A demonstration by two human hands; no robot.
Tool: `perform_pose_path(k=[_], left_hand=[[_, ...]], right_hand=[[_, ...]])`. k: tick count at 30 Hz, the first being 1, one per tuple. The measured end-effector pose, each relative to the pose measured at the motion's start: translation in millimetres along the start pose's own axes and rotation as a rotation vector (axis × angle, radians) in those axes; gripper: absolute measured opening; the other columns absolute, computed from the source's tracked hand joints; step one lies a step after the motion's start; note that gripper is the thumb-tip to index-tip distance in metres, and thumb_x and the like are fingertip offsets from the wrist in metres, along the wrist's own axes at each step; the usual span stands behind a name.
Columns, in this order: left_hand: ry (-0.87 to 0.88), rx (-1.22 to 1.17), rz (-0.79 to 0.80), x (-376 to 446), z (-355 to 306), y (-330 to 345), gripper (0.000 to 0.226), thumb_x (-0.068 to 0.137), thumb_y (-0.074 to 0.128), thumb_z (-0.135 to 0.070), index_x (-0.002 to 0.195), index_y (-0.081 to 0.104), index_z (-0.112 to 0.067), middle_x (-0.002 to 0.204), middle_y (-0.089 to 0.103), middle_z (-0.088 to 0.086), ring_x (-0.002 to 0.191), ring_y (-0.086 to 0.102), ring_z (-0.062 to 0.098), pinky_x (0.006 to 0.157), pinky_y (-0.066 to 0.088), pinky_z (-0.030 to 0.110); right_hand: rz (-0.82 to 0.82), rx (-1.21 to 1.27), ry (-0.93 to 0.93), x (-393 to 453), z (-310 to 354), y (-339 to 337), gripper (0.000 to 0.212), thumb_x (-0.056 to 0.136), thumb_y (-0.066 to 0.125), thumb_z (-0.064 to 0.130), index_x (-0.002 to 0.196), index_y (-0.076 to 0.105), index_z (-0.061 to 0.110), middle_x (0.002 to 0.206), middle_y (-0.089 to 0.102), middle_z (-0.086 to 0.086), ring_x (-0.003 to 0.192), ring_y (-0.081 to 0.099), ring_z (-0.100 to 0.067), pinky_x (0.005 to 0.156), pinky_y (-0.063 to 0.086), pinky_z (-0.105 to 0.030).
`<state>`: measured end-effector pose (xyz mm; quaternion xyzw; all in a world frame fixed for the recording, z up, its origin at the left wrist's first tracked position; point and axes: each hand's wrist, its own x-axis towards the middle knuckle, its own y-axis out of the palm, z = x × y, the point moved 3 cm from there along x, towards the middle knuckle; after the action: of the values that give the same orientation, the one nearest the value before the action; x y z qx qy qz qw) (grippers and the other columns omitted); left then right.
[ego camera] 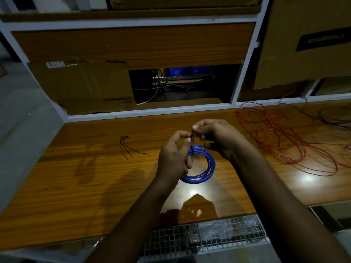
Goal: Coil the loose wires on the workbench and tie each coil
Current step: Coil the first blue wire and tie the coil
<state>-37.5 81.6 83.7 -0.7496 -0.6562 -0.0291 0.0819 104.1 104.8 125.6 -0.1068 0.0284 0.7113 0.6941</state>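
Note:
A blue wire coil (206, 171) hangs above the middle of the wooden workbench (95, 177). My left hand (173, 158) grips the coil's left side, thumb and forefinger raised at its top. My right hand (216, 137) pinches a thin dark tie (193, 138) that stands up from the top of the coil, right between both hands' fingertips. Loose red wire (281, 141) lies tangled on the bench at the right. Several short dark ties (126, 147) lie on the bench to the left.
A purple wire (336, 118) lies at the far right. White shelving with cardboard boxes (85, 86) rises behind the bench; a large box (307, 40) hangs over the right side. A wire mesh rack (209, 236) sits below the front edge.

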Motion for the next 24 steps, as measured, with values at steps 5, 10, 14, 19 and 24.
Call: perform_pose_path(k=[5, 10, 14, 19, 24], left_hand=[[-0.068, -0.060, 0.012, 0, 4, 8, 0.019, 0.106, 0.041, -0.027, 0.099, 0.058, -0.019, 0.047, 0.046, -0.002, 0.038, 0.037, 0.012, 0.038, 0.029, 0.022], [-0.149, -0.069, -0.001, -3, 13, 14, 0.029, 0.105, 0.039, -0.034, 0.099, 0.059, -0.013, 0.049, 0.047, -0.003, 0.039, 0.037, 0.011, 0.039, 0.029, 0.022], [-0.182, 0.007, -0.086, -2, 26, 16, 0.028, 0.105, 0.042, -0.031, 0.096, 0.061, -0.013, 0.048, 0.047, -0.002, 0.038, 0.038, 0.009, 0.037, 0.030, 0.020], [-0.171, 0.130, -0.263, 4, 44, 22, 0.025, 0.104, 0.045, -0.031, 0.083, 0.056, -0.023, 0.050, 0.047, -0.002, 0.036, 0.039, 0.004, 0.037, 0.031, 0.021], [-0.146, 0.199, -0.274, 1, 57, 28, 0.025, 0.105, 0.043, -0.030, 0.083, 0.055, -0.025, 0.052, 0.049, -0.003, 0.039, 0.042, 0.008, 0.042, 0.034, 0.025]], right_hand=[[-0.051, 0.027, 0.000, 8, 4, -2, 0.013, 0.096, 0.057, 0.015, 0.084, 0.061, 0.019, 0.079, 0.057, 0.004, 0.078, 0.051, -0.013, 0.065, 0.042, -0.027], [-0.036, 0.104, -0.046, 11, 14, -1, 0.014, 0.103, 0.047, 0.014, 0.095, 0.058, 0.015, 0.093, 0.059, -0.003, 0.083, 0.067, -0.018, 0.068, 0.059, -0.031], [-0.031, -0.019, -0.121, 8, 20, 2, 0.012, 0.103, 0.046, 0.013, 0.096, 0.056, 0.012, 0.094, 0.061, -0.008, 0.076, 0.072, -0.020, 0.065, 0.060, -0.033], [-0.079, -0.109, -0.136, 6, 13, 9, 0.013, 0.102, 0.048, 0.012, 0.092, 0.056, 0.012, 0.087, 0.062, -0.010, 0.073, 0.071, -0.020, 0.070, 0.063, -0.040], [-0.092, -0.071, -0.100, 10, -2, 6, 0.011, 0.102, 0.048, 0.011, 0.094, 0.057, 0.010, 0.091, 0.063, -0.010, 0.076, 0.072, -0.020, 0.070, 0.062, -0.034]])
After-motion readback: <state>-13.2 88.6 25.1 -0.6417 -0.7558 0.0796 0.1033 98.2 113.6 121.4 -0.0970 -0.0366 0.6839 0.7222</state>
